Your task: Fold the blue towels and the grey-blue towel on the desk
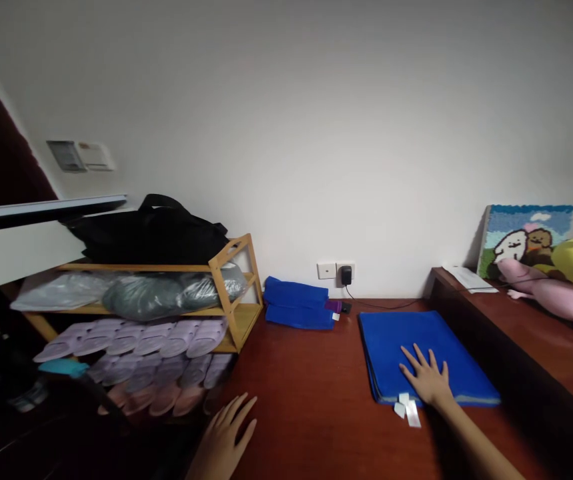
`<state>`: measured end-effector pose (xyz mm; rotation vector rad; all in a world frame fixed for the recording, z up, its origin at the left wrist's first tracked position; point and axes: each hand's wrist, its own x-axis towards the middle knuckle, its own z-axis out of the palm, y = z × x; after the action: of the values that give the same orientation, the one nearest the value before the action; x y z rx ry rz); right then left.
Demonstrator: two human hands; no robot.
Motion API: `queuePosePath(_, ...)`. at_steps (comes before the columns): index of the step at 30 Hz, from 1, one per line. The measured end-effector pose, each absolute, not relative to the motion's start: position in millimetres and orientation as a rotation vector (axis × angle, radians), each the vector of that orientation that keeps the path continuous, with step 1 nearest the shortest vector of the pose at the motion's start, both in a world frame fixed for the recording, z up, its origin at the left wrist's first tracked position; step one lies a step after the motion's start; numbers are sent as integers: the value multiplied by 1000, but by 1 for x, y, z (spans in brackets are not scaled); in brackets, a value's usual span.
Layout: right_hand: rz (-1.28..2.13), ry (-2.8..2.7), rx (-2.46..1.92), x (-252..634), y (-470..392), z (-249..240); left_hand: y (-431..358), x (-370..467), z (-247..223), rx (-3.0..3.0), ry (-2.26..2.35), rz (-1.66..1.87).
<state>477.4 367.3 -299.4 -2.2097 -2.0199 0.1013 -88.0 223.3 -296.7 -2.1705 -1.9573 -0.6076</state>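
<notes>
My right hand [427, 380] lies with spread fingers on a flat stack of folded blue cloth [416, 333], near its front edge. White tags [408, 408] stick out from the front of the stack, just left of my wrist. My left hand [223, 437] is at the left front edge of the reddish-brown tabletop [311, 393], fingers apart and nothing in them. Against the wall at the back lies another bundle of folded blue cloth [299, 303], with a small white tag at its right end.
A wooden rack [233, 293] on the left holds a black bag [156, 230], plastic-wrapped bundles and several lilac slippers [176, 339]. A charger [346, 275] with a black cable is plugged into the wall. The raised right ledge carries a pink plush toy [556, 293] and a fuzzy picture [526, 233].
</notes>
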Motion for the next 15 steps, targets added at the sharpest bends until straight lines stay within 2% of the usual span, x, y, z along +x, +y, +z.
queuePosePath(15,170,-2053,-2234,497,486,-304,219,-91,-294,-2158,-1991,-581)
